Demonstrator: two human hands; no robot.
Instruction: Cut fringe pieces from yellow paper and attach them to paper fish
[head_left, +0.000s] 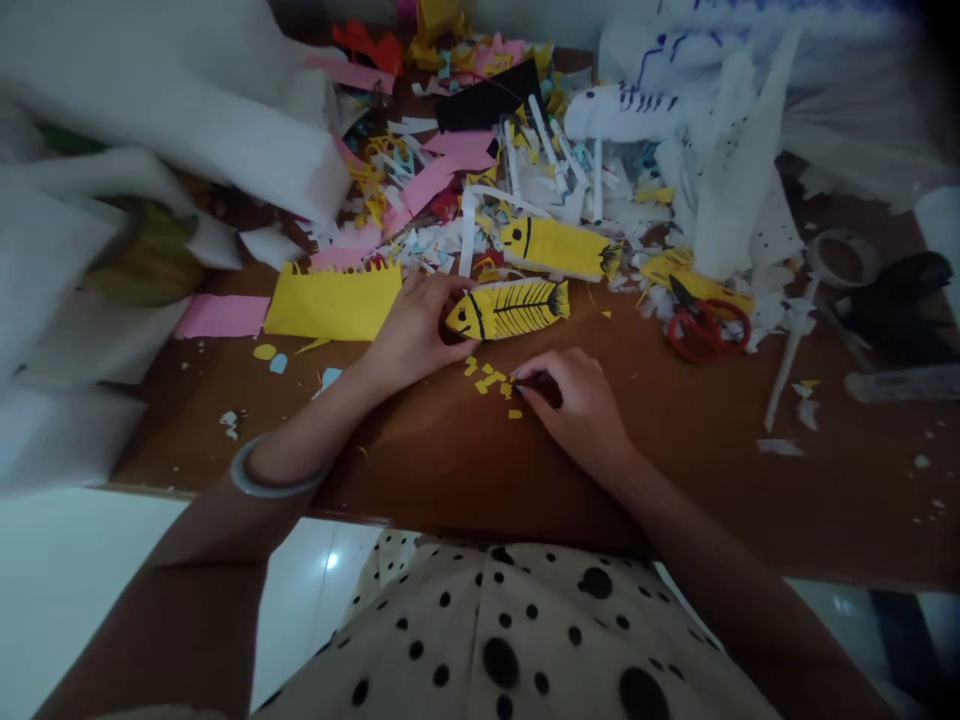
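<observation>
A yellow paper fish with black bone lines lies on the brown table. My left hand grips its head end, fingers curled round it. Just below the fish, my right hand is closed in a pinch on a thin dark object, perhaps a pen, its tip among small yellow paper scraps. A second yellow paper fish lies just behind the first.
Red-handled scissors lie to the right. A yellow sheet with a jagged top and a pink sheet lie left. Piles of white, pink and yellow paper offcuts fill the back. A tape roll sits far right.
</observation>
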